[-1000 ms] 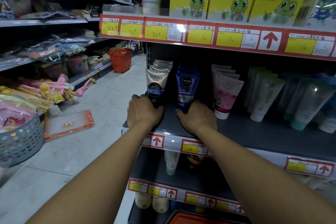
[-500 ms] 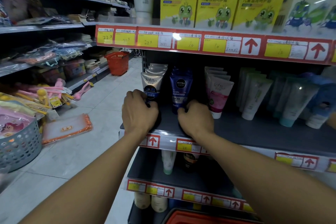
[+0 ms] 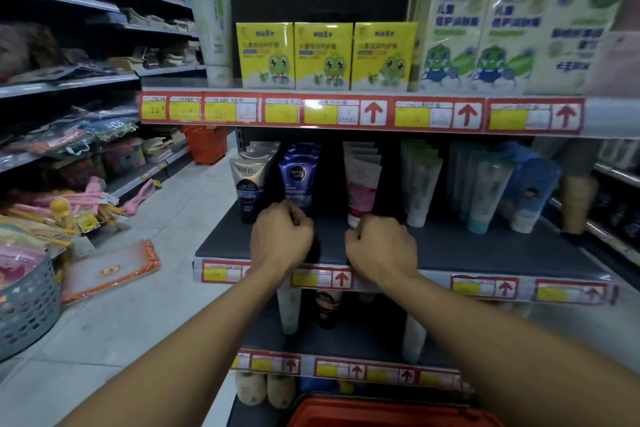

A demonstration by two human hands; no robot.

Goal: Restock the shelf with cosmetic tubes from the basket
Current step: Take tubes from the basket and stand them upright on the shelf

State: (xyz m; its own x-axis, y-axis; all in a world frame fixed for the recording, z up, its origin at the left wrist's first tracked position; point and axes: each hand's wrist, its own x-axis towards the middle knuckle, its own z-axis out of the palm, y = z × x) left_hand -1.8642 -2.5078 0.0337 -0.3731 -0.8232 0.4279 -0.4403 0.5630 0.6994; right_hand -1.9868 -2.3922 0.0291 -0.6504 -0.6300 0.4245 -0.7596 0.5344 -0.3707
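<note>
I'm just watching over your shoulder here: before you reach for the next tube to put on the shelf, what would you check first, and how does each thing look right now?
1. Left hand free: ok, fingers curled, holding nothing.
2. Right hand free: ok, curled and empty too.
3. Front tubes upright: ok, the grey Softto tube, blue Nivea tube and pink tube all stand on their caps.
4. Room on the middle shelf: ok, bare dark surface in front of the rows.
5. Red basket within reach: ok, its rim shows directly below the arms.
6. Tubes left in that basket: cannot tell, only the rim is in view.
</note>
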